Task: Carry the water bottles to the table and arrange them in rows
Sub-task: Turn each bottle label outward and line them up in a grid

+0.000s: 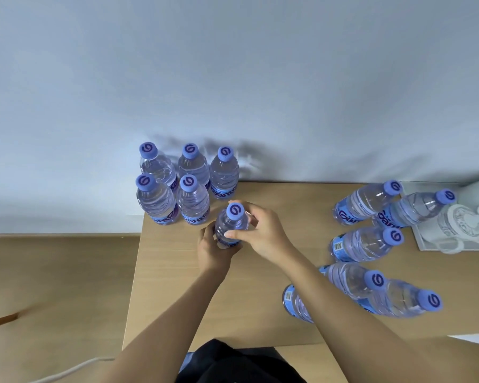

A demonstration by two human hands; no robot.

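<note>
- Standing in two rows at the far left corner of the tabletop (177,286): five water bottles (177,186), three behind, two in front, blue caps up.
- Gripping the lower body of a sixth bottle (231,225), fingers curled round it: left hand (213,251).
- Standing upright just right of the front row, near the left edge: that sixth bottle.
- Pinching its shoulder below the cap: right hand (263,233).
- Waiting unsorted toward the right edge: six more bottles (362,244).
- Sitting at the far right corner: tray (423,241) holding glasses (459,219).
</note>
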